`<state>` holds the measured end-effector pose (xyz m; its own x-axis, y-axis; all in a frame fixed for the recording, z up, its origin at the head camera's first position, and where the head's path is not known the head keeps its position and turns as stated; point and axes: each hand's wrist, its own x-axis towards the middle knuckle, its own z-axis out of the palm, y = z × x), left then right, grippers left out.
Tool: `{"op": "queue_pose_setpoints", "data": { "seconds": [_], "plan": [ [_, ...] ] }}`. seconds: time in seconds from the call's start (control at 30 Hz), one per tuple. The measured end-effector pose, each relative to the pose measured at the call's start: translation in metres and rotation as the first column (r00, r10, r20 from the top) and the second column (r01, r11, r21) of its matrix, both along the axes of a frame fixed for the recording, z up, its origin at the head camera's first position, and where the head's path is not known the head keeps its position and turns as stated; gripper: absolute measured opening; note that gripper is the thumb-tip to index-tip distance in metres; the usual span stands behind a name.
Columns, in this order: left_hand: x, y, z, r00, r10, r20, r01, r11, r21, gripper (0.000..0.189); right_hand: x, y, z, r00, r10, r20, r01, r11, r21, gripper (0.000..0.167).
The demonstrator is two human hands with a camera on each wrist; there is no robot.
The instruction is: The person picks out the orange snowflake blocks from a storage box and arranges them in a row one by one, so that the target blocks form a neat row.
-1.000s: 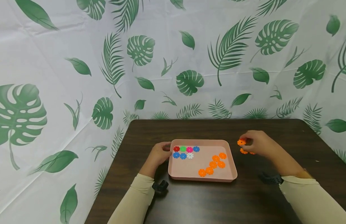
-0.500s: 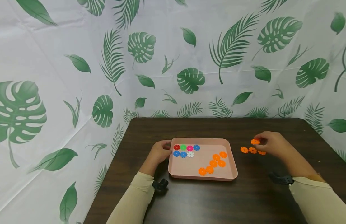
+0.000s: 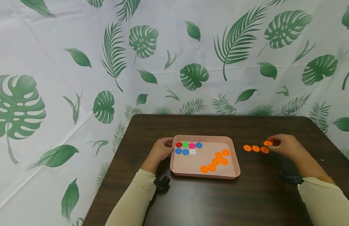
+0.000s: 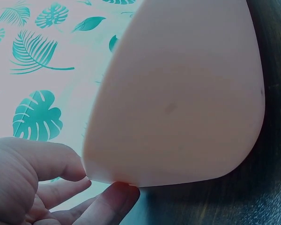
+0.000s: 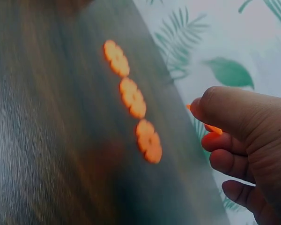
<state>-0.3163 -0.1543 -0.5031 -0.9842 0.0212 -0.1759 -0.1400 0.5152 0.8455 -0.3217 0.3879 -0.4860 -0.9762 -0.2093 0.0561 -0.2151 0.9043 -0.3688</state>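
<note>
**Right hand (image 3: 286, 147) pinching an orange disc (image 3: 268, 143); left hand (image 3: 160, 150) gripping pink tray (image 3: 188, 166)**

Nearest: left sleeve (image 3: 129, 201) and right sleeve (image 3: 327, 197), both pale, black strap (image 3: 162, 182) at each wrist. Dark wood-grain table (image 3: 202, 201) under it all, glossy on the near side.

Tray sits on the table, shallow walls, near wall facing us. Inside, six orange pieces (image 3: 215, 161), flower-shaped, scattered in a diagonal from near the front wall up toward the right wall.

Behind those, far left part of tray, two short rows. Closer row, left to right: two blue discs (image 3: 178, 151), white disc (image 3: 192, 152). Farther row: red disc (image 3: 178, 144), green disc (image 3: 185, 144), pink disc (image 3: 192, 145), one more blue.

Left fingers: grasping the tray's left edge. Left wrist view has thumb and a fingertip at the tray corner.

Right of tray, directly on the table: row of three orange discs (image 3: 255, 148), side by side.

Right fingers: thumb and forefinger grasping the one disc by its edge, just past the row's right end. Right wrist view: held piece is clear of the row; remaining fingers bent, nothing in them.

Farthest: table's back edge, then white sheet (image 3: 163, 84) with green leaf print.
</note>
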Motion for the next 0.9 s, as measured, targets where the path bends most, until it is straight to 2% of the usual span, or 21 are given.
{"op": "queue_pose_setpoints", "data": {
  "seconds": [0.1, 0.2, 0.37, 0.47, 0.63, 0.8, 0.9],
  "plan": [
    [-0.002, 0.000, 0.001, 1.000, -0.004, -0.019, 0.003, 1.000, -0.014, 0.053, 0.001, 0.008, -0.005, 0.999, -0.037, 0.019, 0.037, 0.999, -0.003, 0.046],
    [-0.001, 0.000, 0.000, 1.000, 0.001, -0.009, -0.001, 1.000, -0.017, 0.053, 0.004, 0.016, -0.013, 0.996, -0.067, 0.050, 0.068, 0.998, -0.006, 0.048],
    [0.003, -0.001, -0.005, 1.000, -0.001, 0.024, 0.002, 1.000, -0.020, 0.054, 0.009, 0.028, -0.035, 0.992, -0.075, 0.100, 0.077, 0.997, -0.019, 0.048],
    [0.003, -0.001, -0.006, 1.000, -0.012, 0.014, 0.012, 1.000, -0.011, 0.054, 0.010, 0.032, -0.043, 0.994, -0.075, 0.084, 0.078, 0.997, -0.026, 0.048],
    [0.000, 0.000, -0.003, 1.000, -0.008, -0.002, 0.008, 1.000, 0.014, 0.054, 0.007, 0.033, -0.040, 0.998, -0.060, 0.032, 0.061, 0.998, -0.011, 0.046],
    [0.000, 0.000, -0.003, 1.000, -0.014, -0.012, 0.015, 0.997, 0.076, 0.054, 0.010, 0.031, -0.035, 0.998, -0.060, 0.033, 0.060, 0.998, -0.012, 0.046],
    [0.001, 0.001, -0.003, 1.000, -0.018, -0.019, 0.020, 0.996, 0.085, 0.054, 0.011, 0.030, -0.035, 0.998, -0.064, 0.023, 0.064, 0.998, -0.012, 0.046]
  ]
}}
